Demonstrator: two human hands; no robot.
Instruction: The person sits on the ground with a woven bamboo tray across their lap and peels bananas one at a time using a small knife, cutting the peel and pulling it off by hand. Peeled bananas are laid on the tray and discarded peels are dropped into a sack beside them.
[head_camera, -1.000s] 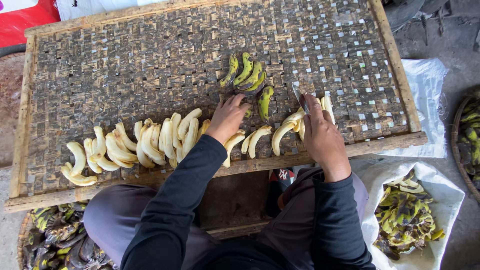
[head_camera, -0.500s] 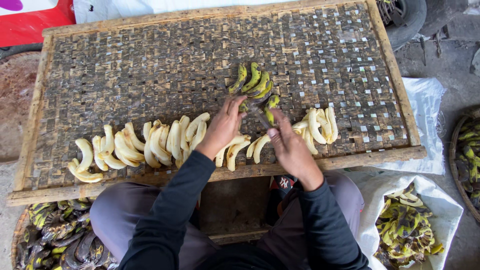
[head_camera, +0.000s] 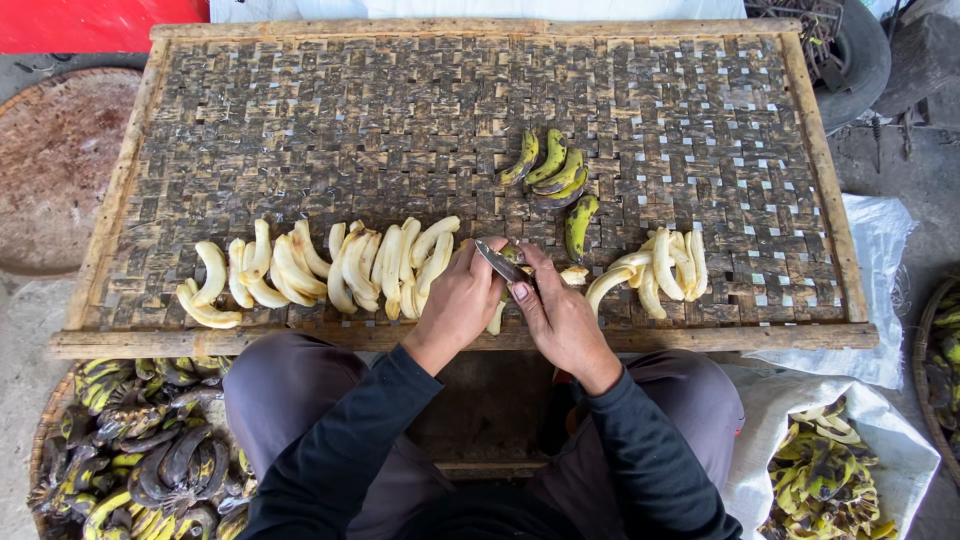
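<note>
Both hands have drawn together since half a second ago, when the right hand was reaching up toward the unpeeled bananas; now they meet at the near edge of the mat. Fingers of the left hand (head_camera: 458, 302) are curled closed around the handle of a small knife (head_camera: 499, 262), its blade pointing up and to the right. Fingers of the right hand (head_camera: 556, 312) are closed on a green-skinned banana (head_camera: 513, 255), only partly visible between the two hands, with the blade lying against it. A peeled piece (head_camera: 574, 274) lies just beside the right thumb.

To the left of the hands, a row of peeled bananas (head_camera: 330, 265) lies side by side on the woven bamboo tray (head_camera: 300, 130), pale and curved. To the right, a smaller cluster of peeled bananas (head_camera: 662, 265) lies near the right hand. Beyond the hands, a few unpeeled green bananas (head_camera: 552, 170) lie together, with one more (head_camera: 579, 225) just below them.

Past the tray's near frame, the person's knees in grey trousers show. A basket of dark banana peels (head_camera: 150, 450) sits by the left knee, and a white sack holding peels (head_camera: 830, 480) sits by the right knee. A red object (head_camera: 90, 25) lies past the far left corner.
</note>
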